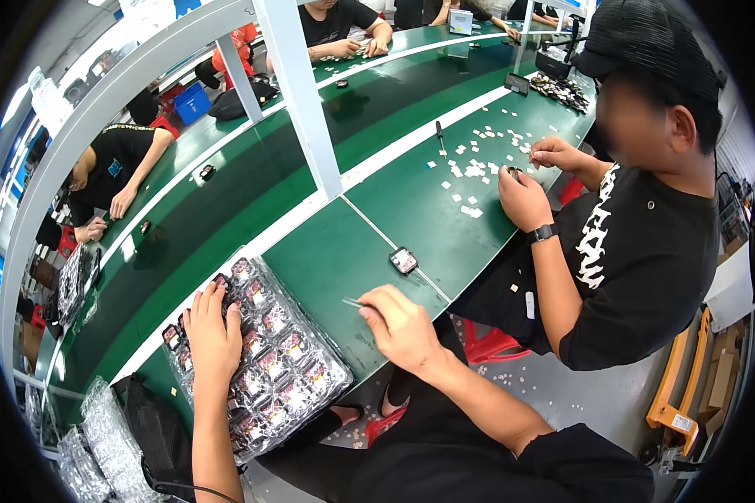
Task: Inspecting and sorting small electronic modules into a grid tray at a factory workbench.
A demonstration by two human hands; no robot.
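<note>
The tweezers (351, 303), slim and metallic, point left and slightly up. They project from the right hand (404, 329), pinched between thumb and fingers, over the green bench (310, 243). The left hand (213, 337) overlies a shiny plastic tray (334, 384), fingers spread; its grip cannot be determined.

A head-worn fisheye looks down, close above the hands (404, 334) and green worktop (323, 264).

Your left hand (214, 331) covers part of the tray (341, 374); whether it grips anything there, you cannot tell. Your right hand (401, 329) hides the rear of the tweezers (351, 303). The upper edge cuts off a black-shirted worker (331, 23) near the neck.
</note>
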